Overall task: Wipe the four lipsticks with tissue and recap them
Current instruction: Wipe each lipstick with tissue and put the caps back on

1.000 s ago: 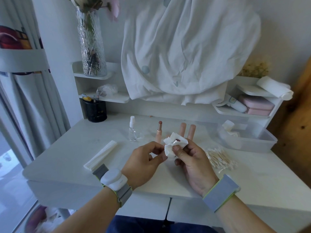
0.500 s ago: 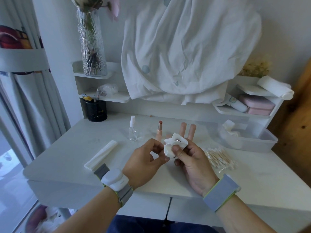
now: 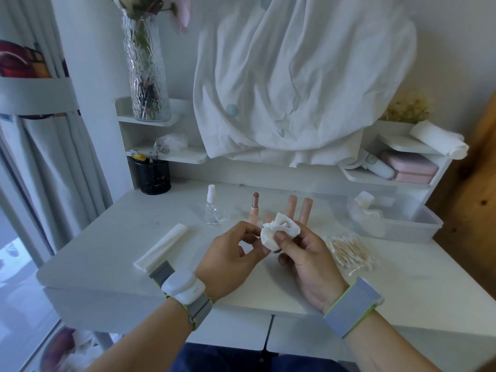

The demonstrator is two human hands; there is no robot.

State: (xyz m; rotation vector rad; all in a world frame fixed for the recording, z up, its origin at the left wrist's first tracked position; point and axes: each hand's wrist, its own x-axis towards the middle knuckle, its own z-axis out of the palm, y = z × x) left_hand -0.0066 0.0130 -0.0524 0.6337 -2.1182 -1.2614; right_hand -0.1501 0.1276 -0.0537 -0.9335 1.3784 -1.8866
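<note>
White vanity desk (image 3: 107, 253) carries one uncapped pink lipstick (image 3: 254, 206) and two capped pink lipsticks (image 3: 298, 210). Right hand (image 3: 308, 261) pinches a crumpled white tissue (image 3: 279, 232) around a mostly hidden lipstick; left hand (image 3: 228, 261) pinches its other end. Wiping is in hand, I judge; next comes recapping.

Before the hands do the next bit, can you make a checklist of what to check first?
1. Tissue pinched by the right hand: ok.
2. Left hand gripping the lipstick being wiped: cannot tell, the tissue hides it.
3. Uncapped lipstick standing upright on the desk: ok.
4. Two capped lipsticks upright behind the tissue: ok.
5. Cap for the open lipstick in sight: not ok, none visible.
</note>
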